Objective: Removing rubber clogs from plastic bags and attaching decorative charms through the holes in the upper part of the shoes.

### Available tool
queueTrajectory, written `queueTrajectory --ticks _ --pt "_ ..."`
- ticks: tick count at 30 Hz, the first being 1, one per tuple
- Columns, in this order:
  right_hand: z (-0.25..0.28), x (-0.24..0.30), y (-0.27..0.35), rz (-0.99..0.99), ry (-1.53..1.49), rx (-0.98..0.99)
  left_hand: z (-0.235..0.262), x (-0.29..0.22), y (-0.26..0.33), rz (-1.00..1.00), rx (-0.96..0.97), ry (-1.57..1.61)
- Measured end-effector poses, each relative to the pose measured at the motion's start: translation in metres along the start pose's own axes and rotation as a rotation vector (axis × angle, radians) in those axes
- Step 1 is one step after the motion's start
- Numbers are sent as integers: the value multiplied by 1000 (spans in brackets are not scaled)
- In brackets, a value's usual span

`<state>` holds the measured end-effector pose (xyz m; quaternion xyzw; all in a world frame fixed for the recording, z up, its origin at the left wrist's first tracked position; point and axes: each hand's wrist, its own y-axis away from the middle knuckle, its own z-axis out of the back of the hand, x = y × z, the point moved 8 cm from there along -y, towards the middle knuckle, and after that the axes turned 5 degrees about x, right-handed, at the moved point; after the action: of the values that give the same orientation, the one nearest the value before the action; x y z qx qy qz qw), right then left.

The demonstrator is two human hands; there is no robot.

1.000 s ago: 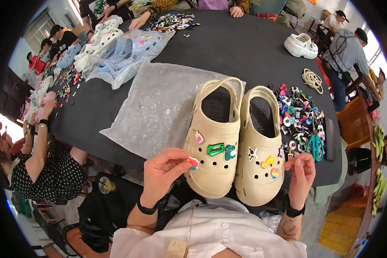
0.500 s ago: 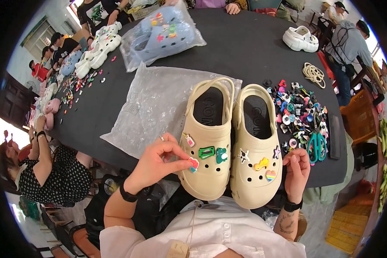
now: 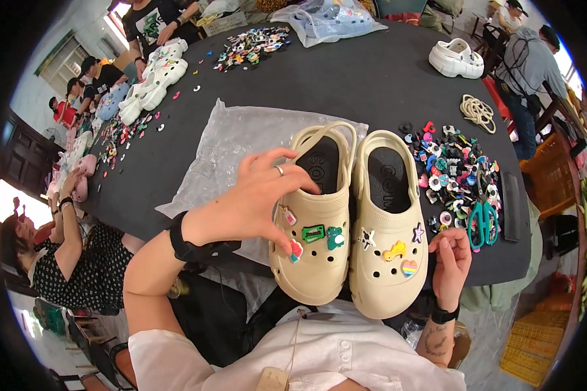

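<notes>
Two beige clogs (image 3: 306, 279) lie side by side at the table's near edge, toes toward me. My left hand (image 3: 254, 195) grips the left clog, fingers reaching into its foot opening and thumb pressed on a red-and-white charm (image 3: 295, 251). Near that are a bottle-shaped charm (image 3: 288, 216), a green rectangular charm (image 3: 313, 232) and a green animal-shaped charm (image 3: 335, 238). The right clog (image 3: 388, 293) carries several charms, among them a rainbow heart (image 3: 409, 268). Beside its right edge, my right hand (image 3: 450, 260) is closed with curled fingers; whether it holds anything is hidden.
A heap of loose charms (image 3: 453, 169), teal-handled scissors (image 3: 482, 223) and a black bar (image 3: 511, 207) lie right. A clear plastic bag (image 3: 222, 143) lies behind the clogs. Farther off are a bagged blue pair (image 3: 329, 23), beige straps (image 3: 477, 113) and white clogs (image 3: 456, 58). People work around the table.
My left hand has shifted from pinching the red-and-white charm to spanning the clog. The bagged blue pair has moved away to the far edge, revealing another charm heap. My right hand has barely moved.
</notes>
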<state>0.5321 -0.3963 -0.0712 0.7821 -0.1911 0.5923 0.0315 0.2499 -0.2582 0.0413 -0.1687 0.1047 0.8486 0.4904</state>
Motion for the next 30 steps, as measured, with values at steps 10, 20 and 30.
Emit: queueTrajectory --ticks 10,20,30 --pt "1 -1 1 6 51 -10 -9 4 1 62 -9 23" --pt "0 -2 1 2 93 -19 -10 2 2 110 -74 -8" --pt "0 -3 1 -15 150 -19 9 -28 -20 -74 -20 -279"
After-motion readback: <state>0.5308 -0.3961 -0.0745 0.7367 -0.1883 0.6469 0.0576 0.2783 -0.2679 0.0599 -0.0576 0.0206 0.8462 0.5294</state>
